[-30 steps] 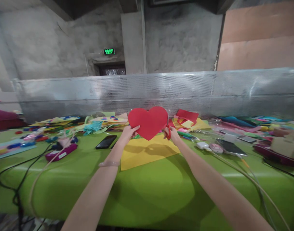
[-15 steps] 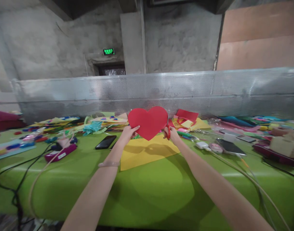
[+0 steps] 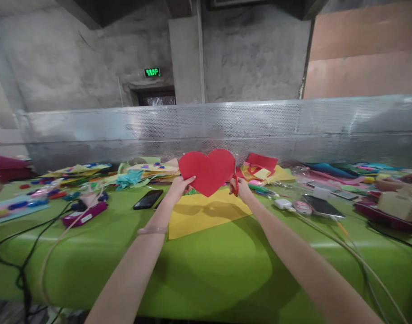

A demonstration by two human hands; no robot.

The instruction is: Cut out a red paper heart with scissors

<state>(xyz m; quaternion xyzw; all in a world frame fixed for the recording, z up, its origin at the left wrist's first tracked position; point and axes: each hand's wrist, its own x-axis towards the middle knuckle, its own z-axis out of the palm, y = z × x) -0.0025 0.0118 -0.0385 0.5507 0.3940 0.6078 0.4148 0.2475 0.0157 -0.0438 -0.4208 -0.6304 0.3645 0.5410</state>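
A red paper heart is held upright above the green table. My left hand pinches the heart's lower left edge. At the heart's right edge my right hand is closed on red-handled scissors, their blades pointing up along the paper. A yellow paper sheet lies flat on the table just under both hands.
A black phone lies left of my left hand. Colored paper scraps and craft pieces cover the far table edge below a perforated metal panel. Cables run at the left; phones, a white charger and a cord sit at the right.
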